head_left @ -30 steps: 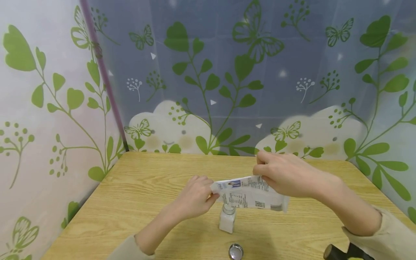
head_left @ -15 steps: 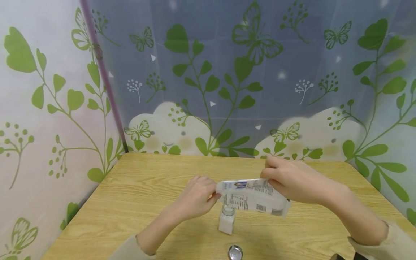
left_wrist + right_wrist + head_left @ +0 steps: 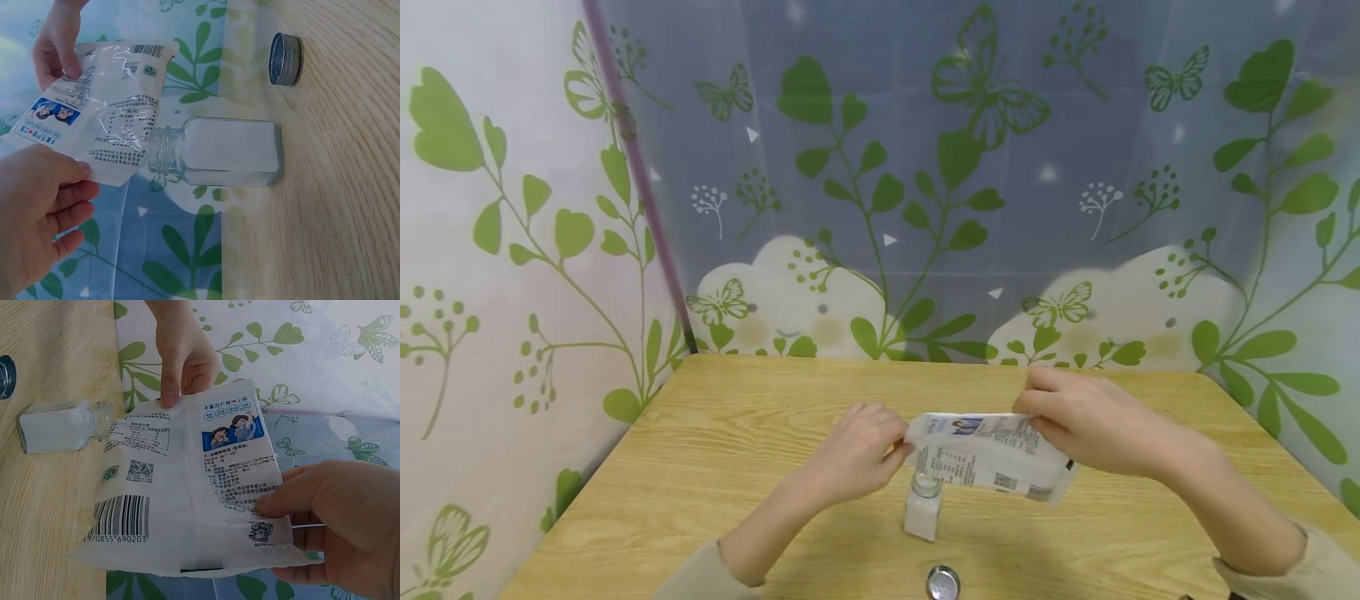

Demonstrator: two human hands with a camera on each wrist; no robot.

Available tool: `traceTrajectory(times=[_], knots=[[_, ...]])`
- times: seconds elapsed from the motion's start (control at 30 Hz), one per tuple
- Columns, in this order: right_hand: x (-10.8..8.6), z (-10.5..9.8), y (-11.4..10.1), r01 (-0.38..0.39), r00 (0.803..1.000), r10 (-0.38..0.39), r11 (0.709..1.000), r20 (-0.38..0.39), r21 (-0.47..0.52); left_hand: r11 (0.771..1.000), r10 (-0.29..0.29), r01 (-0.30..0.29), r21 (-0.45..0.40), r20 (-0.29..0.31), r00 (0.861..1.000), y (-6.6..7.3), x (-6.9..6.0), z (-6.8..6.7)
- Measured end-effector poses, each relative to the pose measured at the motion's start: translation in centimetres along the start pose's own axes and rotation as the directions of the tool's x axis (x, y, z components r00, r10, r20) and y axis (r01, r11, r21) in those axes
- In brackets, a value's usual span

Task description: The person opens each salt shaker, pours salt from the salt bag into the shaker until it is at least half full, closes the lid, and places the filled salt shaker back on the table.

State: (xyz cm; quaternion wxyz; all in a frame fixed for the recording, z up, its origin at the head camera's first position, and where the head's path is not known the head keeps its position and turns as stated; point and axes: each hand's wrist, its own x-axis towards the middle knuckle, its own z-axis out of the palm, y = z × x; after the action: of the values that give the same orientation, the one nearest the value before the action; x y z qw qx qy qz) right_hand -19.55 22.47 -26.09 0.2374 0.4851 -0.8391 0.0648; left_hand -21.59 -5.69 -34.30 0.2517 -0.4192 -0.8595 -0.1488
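A white printed plastic bag [image 3: 985, 454] is held between both hands above the table. The left hand [image 3: 861, 454] pinches its left end between thumb and fingers; the right hand [image 3: 1093, 421] grips its upper right edge. Below the bag's left part stands a square glass jar [image 3: 922, 508], uncapped, with white contents nearly up to its shoulder. In the left wrist view the bag's corner is beside the mouth of the jar [image 3: 228, 153]; whether they touch, I cannot tell. Any flow from the bag is not visible.
A round metal lid [image 3: 943, 582] lies on the wooden table [image 3: 737, 417] in front of the jar. Behind the table hangs a blue curtain [image 3: 865, 167] with green leaves, and a pale one [image 3: 535, 275] is at the left. A dark object shows at the bottom right edge.
Both hands and the bag have shifted to the right, the right hand also slightly down. The jar and lid stay put. The dark object at the lower right has mostly left the view.
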Motion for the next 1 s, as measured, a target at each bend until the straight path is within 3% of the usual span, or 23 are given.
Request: traceTrajectory(times=[0.57, 1.0], knots=[[-1.3, 0.2, 0.5, -0.073, 0.997, 0.071, 0.995, 0.034, 0.065, 1.000, 0.022, -0.022, -0.001, -0.012, 1.000, 0.2, 0.5, 0.1], [-1.9, 0.4, 0.7, -0.076, 0.996, 0.071, 0.992, 0.056, 0.100, 1.000, 0.029, -0.029, -0.010, -0.009, 1.000, 0.5, 0.6, 0.0]])
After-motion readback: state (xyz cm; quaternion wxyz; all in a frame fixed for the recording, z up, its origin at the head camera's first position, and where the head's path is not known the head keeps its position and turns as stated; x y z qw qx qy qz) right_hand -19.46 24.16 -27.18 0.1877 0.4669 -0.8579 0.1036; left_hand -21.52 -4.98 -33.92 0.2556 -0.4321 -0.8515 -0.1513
